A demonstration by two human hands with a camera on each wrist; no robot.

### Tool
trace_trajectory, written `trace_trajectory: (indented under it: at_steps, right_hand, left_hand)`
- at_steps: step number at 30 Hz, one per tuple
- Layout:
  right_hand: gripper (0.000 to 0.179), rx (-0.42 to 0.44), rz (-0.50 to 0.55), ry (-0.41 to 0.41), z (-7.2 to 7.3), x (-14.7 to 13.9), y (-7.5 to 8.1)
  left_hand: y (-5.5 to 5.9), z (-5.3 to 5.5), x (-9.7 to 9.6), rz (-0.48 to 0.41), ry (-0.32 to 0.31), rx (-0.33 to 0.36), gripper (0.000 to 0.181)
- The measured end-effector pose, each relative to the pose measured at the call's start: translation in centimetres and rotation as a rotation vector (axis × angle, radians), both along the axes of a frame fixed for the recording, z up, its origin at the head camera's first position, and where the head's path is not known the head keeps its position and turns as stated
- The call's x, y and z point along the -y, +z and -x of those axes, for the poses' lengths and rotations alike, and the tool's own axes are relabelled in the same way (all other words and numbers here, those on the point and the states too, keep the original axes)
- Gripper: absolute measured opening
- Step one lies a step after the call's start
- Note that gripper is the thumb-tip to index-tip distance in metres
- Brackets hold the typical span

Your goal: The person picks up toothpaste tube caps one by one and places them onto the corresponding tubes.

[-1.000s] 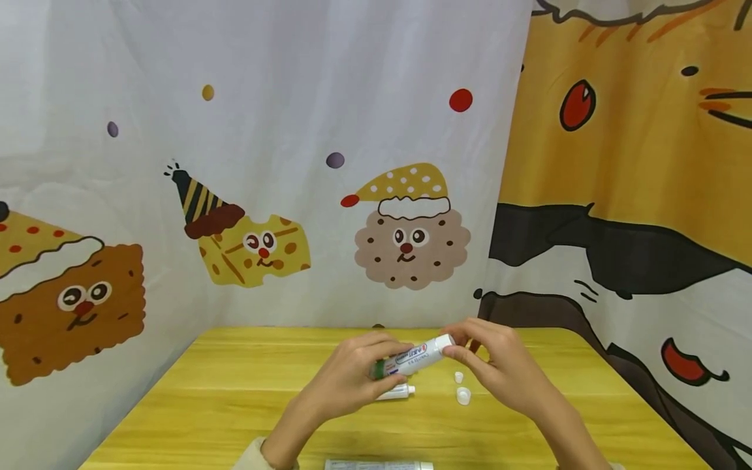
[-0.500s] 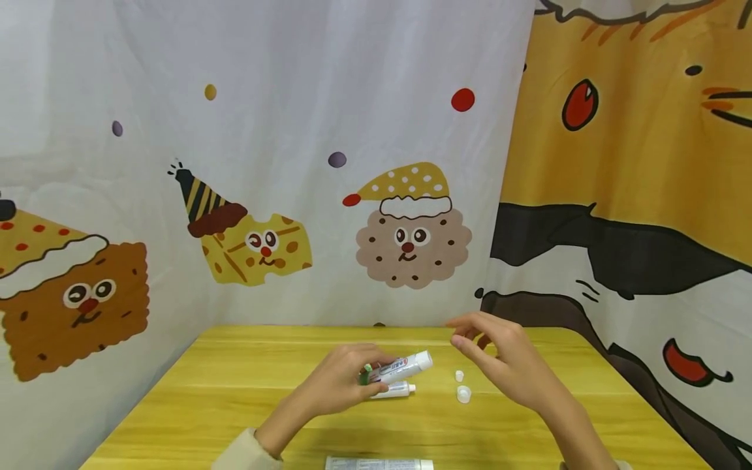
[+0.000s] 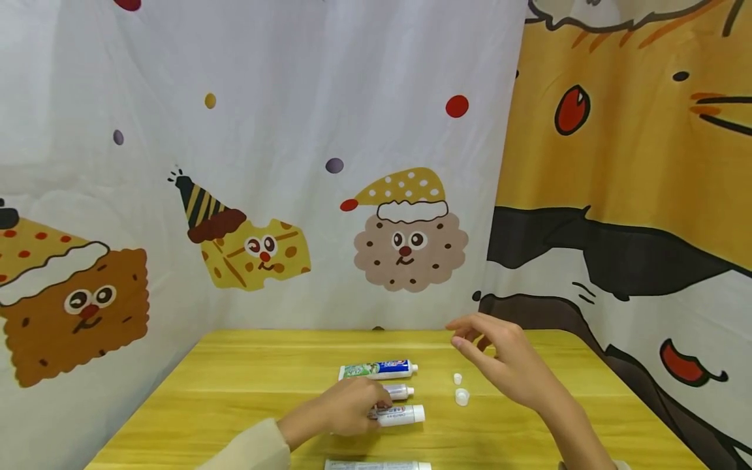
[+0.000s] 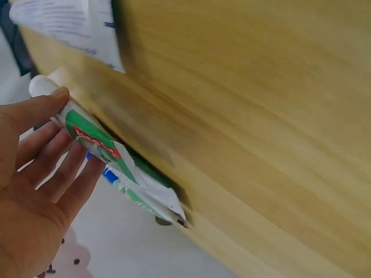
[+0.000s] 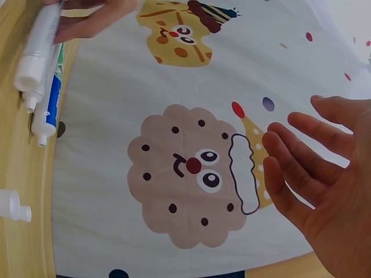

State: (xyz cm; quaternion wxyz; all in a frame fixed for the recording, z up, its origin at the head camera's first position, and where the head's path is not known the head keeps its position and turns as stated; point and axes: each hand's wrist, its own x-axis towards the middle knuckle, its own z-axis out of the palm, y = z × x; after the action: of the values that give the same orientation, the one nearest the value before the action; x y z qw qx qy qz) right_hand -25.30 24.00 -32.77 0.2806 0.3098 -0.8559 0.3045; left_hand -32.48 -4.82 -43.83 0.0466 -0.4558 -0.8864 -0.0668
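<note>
My left hand (image 3: 351, 406) pinches a white toothpaste tube (image 3: 402, 415) low at the table, its white cap pointing right. In the left wrist view the thumb lies on that tube, whose label is green with red (image 4: 95, 139); I cannot tell whether it touches the wood. Just behind it lies a second, uncapped toothpaste tube (image 3: 401, 391), partly hidden by the hand. Farther back is a blue and green toothpaste tube (image 3: 376, 370) with its nozzle bare. My right hand (image 3: 499, 359) hovers to the right, fingers relaxed, holding nothing.
Two loose white caps, a small one (image 3: 457, 378) and a larger one (image 3: 462, 397), stand on the yellow wooden table (image 3: 235, 391) right of the tubes. Another toothpaste tube (image 3: 376, 465) lies at the near side, cut by the frame. A cartoon-printed curtain (image 3: 329, 261) hangs behind.
My right hand has come off the tube's cap end and stays raised. My left hand has carried the toothpaste tube down and nearer, uncovering the blue and green one.
</note>
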Motion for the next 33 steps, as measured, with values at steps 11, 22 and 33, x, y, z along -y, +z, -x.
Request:
trace_trajectory:
  at_steps: [11,22,33]
  right_hand:
    - [0.014,0.033,-0.009,-0.017,-0.1,-0.1,0.2]
    - [0.013,0.084,-0.029,-0.029,-0.1,-0.1,0.1]
    - [0.011,0.114,-0.043,-0.02,0.1,0.1,0.1]
  left_hand:
    - [-0.6,0.0,-0.6,0.069,0.015,-0.012,0.031]
    - [-0.4,-0.3,-0.7,0.119,0.003,-0.021,0.037]
    - [0.5,-0.4,-0.5,0.142,0.011,0.02,0.04]
